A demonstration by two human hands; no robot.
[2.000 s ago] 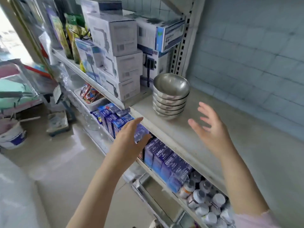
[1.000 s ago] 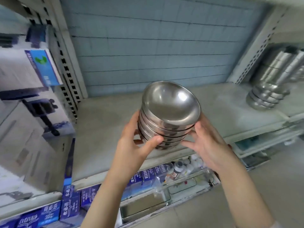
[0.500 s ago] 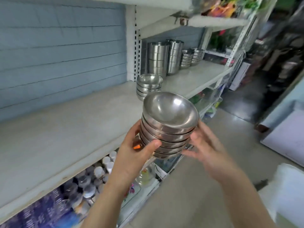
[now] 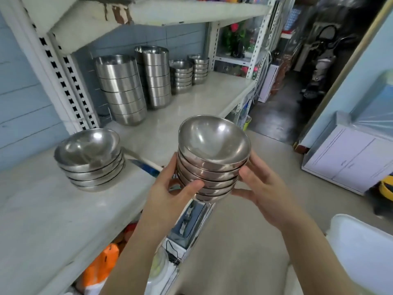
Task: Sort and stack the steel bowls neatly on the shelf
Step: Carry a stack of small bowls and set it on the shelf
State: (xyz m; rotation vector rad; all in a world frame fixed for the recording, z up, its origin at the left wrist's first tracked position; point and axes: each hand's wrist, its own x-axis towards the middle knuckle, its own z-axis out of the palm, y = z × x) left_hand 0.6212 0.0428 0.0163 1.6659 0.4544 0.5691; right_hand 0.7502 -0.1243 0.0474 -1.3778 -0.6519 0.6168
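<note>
we hold a tilted stack of steel bowls [image 4: 212, 165] in the air just off the front edge of the shelf [image 4: 42, 220], our left hand [image 4: 170, 196] and right hand [image 4: 263, 192] curled round its sides, thumbs toward us. further in, a second bowl stack [image 4: 91, 162] sits on the shelf by a white upright [image 4: 50, 81]; taller steel stacks [image 4: 122, 92] stand along the back edge

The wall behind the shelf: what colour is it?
The wall is pale blue, with tile lines; the head view shows it best.

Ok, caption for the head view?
Left hand and right hand hold a stack of shallow steel bowls at the shelf, near a matching stack.
</note>
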